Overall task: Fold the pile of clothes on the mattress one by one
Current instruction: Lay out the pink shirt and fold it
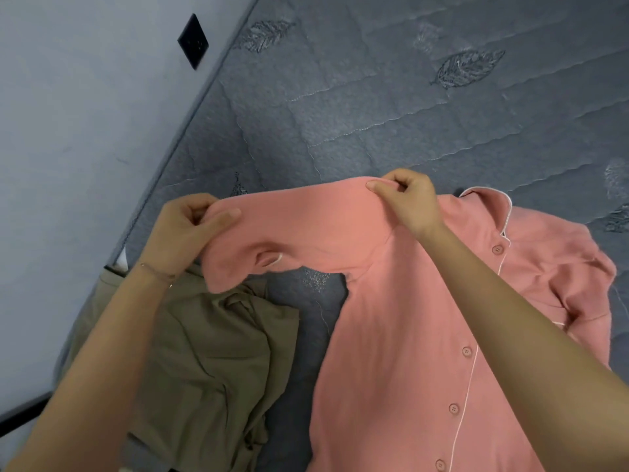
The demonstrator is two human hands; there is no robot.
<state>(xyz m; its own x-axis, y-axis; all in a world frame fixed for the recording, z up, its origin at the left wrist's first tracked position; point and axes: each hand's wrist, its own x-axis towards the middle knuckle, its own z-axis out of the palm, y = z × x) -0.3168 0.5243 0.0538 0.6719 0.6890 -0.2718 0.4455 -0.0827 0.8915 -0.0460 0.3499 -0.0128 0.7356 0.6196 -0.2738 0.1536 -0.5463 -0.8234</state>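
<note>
A pink button-up pyjama shirt [401,335] with white piping lies front-up on the grey quilted mattress [374,97]. Its left sleeve is lifted off the mattress and stretched sideways. My left hand [183,229] pinches the cuff end of that sleeve. My right hand [408,199] pinches the same sleeve near the shoulder. The other sleeve lies crumpled at the right. A rumpled olive-brown garment [211,362] lies to the left of the shirt, partly under the raised sleeve.
A pale wall [68,131] runs along the mattress's left edge, with a dark socket plate [193,40] on it. Bare mattress with embroidered leaf patterns stretches beyond the shirt at the top and right.
</note>
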